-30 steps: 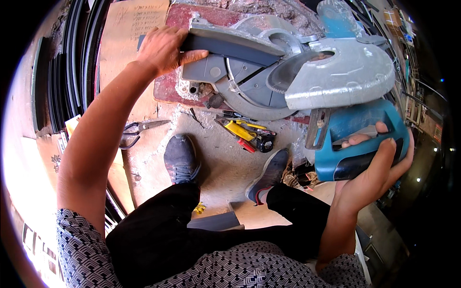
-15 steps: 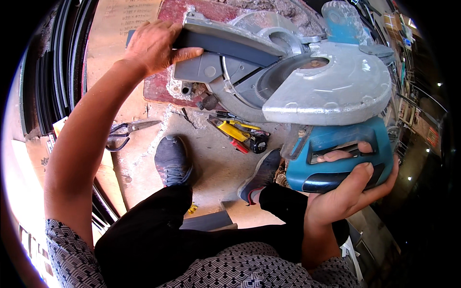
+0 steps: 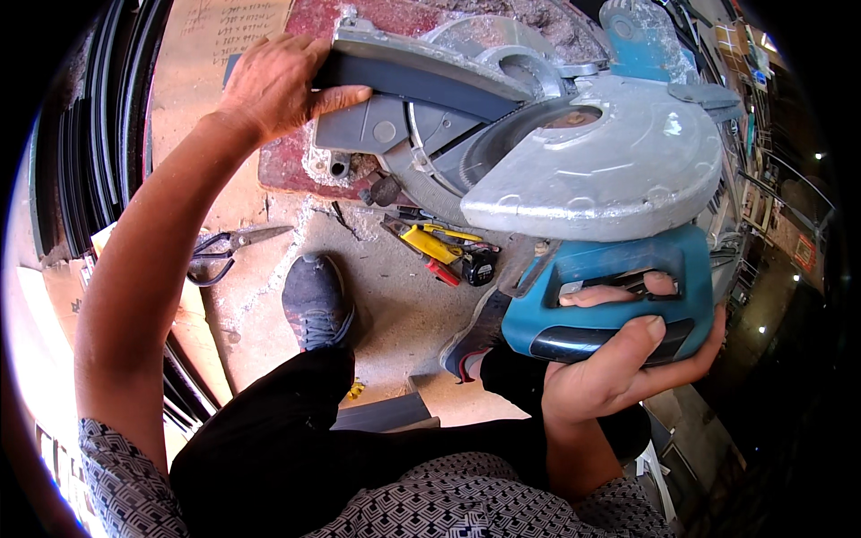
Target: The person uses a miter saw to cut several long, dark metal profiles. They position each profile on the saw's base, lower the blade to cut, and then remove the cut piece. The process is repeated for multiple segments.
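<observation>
**Grey strip held at the mitre saw, both hands occupied**

So the dark grey strip [image 3: 413,86] was laid along the metal fence [image 3: 430,56] of the mitre saw, with its right end placed right by the blade [image 3: 493,148]. Whether it was actually touched by the teeth couldn't be told from this angle.

The strip was held near its left end by the left grip [image 3: 273,85], fingers draped over the back and the thumb stretched along the front. The teal handle [image 3: 619,255] was wrapped by the right grip [image 3: 610,363], with fingertips poked through the loop and the thumb laid on the outside. Most of the blade was covered by the silver guard [image 3: 601,166].

The saw was set on a red board [image 3: 289,163]. On the floor, scissors [image 3: 260,238] could be spotted to the left of the shoes, and a yellow-handled tool [image 3: 420,242] was bunched up with a black tape measure [image 3: 481,265] in front of them. Handwriting was scrawled on the cardboard [image 3: 193,108] over left, and long black profiles [image 3: 81,170] were stacked beyond it.
</observation>
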Action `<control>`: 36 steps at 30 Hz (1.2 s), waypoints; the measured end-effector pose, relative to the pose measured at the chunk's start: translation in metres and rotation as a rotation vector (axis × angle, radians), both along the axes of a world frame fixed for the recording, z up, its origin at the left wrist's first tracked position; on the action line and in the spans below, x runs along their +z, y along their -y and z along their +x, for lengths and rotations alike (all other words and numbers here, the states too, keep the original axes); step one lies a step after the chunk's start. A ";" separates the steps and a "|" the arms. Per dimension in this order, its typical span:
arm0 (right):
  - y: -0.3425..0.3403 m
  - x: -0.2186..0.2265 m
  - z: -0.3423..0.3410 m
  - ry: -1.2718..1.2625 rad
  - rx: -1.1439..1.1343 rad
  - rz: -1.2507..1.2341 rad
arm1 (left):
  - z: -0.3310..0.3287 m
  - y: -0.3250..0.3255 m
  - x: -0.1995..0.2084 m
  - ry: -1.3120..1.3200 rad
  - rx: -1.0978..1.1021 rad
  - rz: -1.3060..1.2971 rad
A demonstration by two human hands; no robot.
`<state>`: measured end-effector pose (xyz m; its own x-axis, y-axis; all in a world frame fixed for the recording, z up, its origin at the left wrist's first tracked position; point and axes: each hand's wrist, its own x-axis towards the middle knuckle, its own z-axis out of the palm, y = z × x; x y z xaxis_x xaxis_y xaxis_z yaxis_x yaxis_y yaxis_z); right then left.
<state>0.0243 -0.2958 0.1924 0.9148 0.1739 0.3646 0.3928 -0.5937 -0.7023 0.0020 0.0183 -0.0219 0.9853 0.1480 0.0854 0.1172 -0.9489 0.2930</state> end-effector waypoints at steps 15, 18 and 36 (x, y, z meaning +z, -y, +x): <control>-0.011 -0.014 -0.008 0.050 -0.031 0.038 | 0.000 -0.001 -0.003 0.021 -0.001 0.025; -0.010 -0.015 -0.010 0.037 -0.037 0.051 | 0.000 -0.002 -0.003 0.025 -0.004 0.023; -0.007 -0.027 -0.012 0.148 -0.062 -0.023 | 0.000 -0.002 -0.002 0.062 -0.011 -0.006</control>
<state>0.0124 -0.2890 0.1655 0.8608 0.1284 0.4924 0.4527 -0.6351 -0.6258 0.0016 0.0206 -0.0243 0.9796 0.1384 0.1458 0.0885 -0.9482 0.3051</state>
